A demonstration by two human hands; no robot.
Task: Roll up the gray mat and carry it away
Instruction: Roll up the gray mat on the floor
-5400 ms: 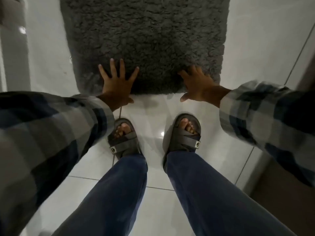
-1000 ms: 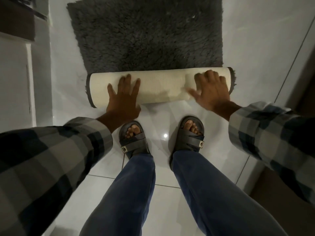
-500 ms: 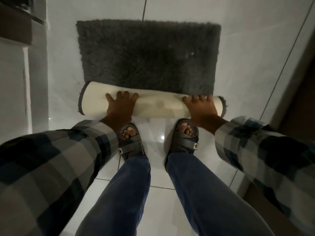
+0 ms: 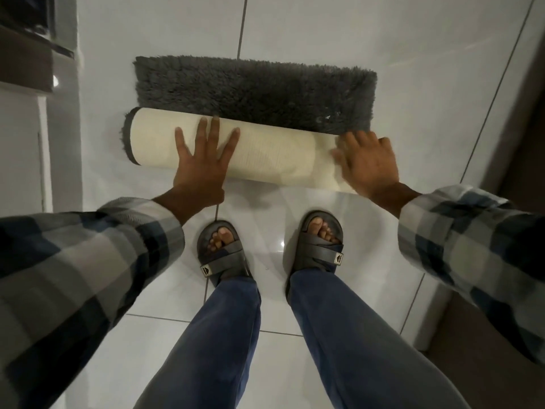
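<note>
The gray shaggy mat (image 4: 256, 90) lies on the white tiled floor, its near part wound into a thick roll (image 4: 274, 154) that shows the cream backing. A strip of flat gray pile stays beyond the roll. My left hand (image 4: 203, 169) presses flat on the roll's left half with fingers spread. At the roll's right end my right hand (image 4: 368, 163) rests palm down, slightly blurred, fingers apart. Neither hand grips the mat; both lie on top of it.
My feet in gray sandals (image 4: 222, 249) (image 4: 320, 240) stand just behind the roll. A white wall edge and dark step (image 4: 38, 66) are on the left. A dark brown door or panel (image 4: 525, 113) runs along the right. White tiles (image 4: 324, 31) extend beyond the mat.
The roll has grown thicker and moved away from me, leaving less flat mat. Both hands slid back over the roll, and their fingers have spread.
</note>
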